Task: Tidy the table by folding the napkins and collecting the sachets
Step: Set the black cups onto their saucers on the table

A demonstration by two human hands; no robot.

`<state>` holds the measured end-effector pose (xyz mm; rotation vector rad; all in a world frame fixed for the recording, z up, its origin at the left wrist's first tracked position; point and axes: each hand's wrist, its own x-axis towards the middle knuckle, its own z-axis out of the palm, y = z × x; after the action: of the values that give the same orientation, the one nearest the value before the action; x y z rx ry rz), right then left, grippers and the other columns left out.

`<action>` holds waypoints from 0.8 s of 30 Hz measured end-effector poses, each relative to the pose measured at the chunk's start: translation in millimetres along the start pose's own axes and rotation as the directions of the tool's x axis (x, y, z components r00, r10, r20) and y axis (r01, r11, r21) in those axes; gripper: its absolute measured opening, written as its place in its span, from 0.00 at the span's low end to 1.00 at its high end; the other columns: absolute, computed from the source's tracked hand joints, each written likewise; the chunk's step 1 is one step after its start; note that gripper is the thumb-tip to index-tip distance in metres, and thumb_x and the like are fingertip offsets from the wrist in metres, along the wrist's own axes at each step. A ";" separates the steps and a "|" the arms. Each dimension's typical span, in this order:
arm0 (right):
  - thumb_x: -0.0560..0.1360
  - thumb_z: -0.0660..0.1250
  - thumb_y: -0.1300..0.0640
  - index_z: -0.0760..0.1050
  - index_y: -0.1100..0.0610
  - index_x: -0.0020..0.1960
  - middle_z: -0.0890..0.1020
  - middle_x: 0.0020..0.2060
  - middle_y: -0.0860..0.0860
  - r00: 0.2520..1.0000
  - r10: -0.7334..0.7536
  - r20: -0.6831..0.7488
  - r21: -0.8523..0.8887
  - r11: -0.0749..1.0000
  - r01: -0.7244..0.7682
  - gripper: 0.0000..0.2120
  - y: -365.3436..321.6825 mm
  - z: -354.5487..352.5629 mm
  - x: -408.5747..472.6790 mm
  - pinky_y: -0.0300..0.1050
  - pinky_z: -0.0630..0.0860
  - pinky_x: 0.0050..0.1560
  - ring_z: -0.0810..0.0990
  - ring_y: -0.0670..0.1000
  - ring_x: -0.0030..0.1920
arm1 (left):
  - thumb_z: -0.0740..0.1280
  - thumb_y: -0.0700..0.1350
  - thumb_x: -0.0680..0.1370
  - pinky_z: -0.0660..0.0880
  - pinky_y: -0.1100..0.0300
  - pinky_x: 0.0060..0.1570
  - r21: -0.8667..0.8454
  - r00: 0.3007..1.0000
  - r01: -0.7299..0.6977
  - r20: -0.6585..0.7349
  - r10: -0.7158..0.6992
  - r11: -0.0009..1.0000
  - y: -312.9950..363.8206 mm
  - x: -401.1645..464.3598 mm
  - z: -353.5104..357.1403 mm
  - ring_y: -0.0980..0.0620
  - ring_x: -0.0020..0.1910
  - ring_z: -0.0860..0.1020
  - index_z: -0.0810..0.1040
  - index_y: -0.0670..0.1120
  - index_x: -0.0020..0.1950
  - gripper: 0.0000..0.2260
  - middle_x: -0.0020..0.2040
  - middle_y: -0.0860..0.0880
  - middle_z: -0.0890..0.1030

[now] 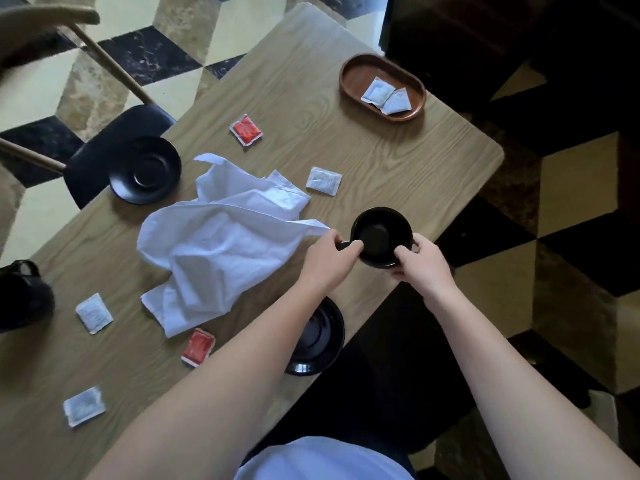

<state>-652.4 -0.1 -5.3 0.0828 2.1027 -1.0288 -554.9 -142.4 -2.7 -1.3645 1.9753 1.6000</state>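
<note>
A crumpled white napkin lies in the middle of the wooden table. Both hands hold a black cup just right of it: my left hand grips the handle side, my right hand curls round the opposite side. Loose sachets lie around: a red one far from me, a white one by the cup, a white one and a red one near the napkin's front, a white one at the front left. A brown oval tray holds two white sachets.
A black saucer sits at the table's left edge, another black saucer at the near edge under my left forearm. A dark object stands at the far left. A chair stands beside the table.
</note>
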 end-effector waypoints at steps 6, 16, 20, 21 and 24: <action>0.73 0.64 0.59 0.81 0.50 0.48 0.86 0.34 0.51 0.974 -0.118 0.196 -0.120 0.982 0.143 0.09 5.2 30.1 -38.9 0.33 0.76 0.32 0.83 0.44 0.30 | 0.63 0.63 0.75 0.75 0.58 0.38 0.021 1.000 0.030 -0.008 -0.030 0.999 -69.5 -65.3 -39.5 0.52 0.34 0.83 0.76 0.40 0.44 0.24 0.43 0.42 0.83; 0.71 0.64 0.57 0.83 0.54 0.43 0.86 0.31 0.49 0.939 -0.087 0.332 -0.311 0.930 0.196 0.08 42.5 84.5 -73.7 0.44 0.83 0.37 0.85 0.47 0.32 | 0.64 0.66 0.74 0.73 0.51 0.36 -0.050 0.991 0.114 -0.062 -0.117 0.992 -165.8 -112.8 -41.7 0.52 0.29 0.72 0.74 0.38 0.40 0.28 0.31 0.50 0.73; 0.75 0.65 0.61 0.81 0.51 0.42 0.84 0.28 0.43 0.939 -0.066 0.338 -0.353 0.916 0.191 0.09 49.9 92.4 -79.8 0.38 0.79 0.31 0.82 0.41 0.29 | 0.64 0.65 0.74 0.65 0.56 0.33 -0.046 0.989 0.121 -0.079 -0.125 0.992 -184.2 -121.3 -36.7 0.54 0.27 0.68 0.67 0.45 0.31 0.25 0.27 0.53 0.69; 0.75 0.65 0.61 0.81 0.51 0.42 0.84 0.29 0.44 0.938 -0.065 0.340 -0.365 0.910 0.195 0.09 50.1 92.8 -79.6 0.37 0.79 0.31 0.82 0.41 0.30 | 0.64 0.65 0.74 0.64 0.57 0.32 -0.053 0.988 0.121 -0.088 -0.126 0.991 -185.5 -122.0 -35.9 0.54 0.27 0.68 0.65 0.47 0.30 0.25 0.27 0.53 0.68; 0.75 0.65 0.60 0.82 0.51 0.43 0.85 0.34 0.49 0.936 -0.055 0.348 -0.392 0.898 0.199 0.08 52.3 93.4 -79.1 0.40 0.82 0.35 0.85 0.45 0.34 | 0.65 0.65 0.75 0.65 0.56 0.33 -0.057 0.987 0.135 -0.084 -0.139 0.989 -190.0 -122.0 -33.4 0.53 0.28 0.69 0.68 0.45 0.31 0.25 0.27 0.52 0.69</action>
<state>-520.4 -9.2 -20.5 -0.4241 1.9866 -0.5855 -331.4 -102.2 -25.6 -1.5789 1.8545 1.5632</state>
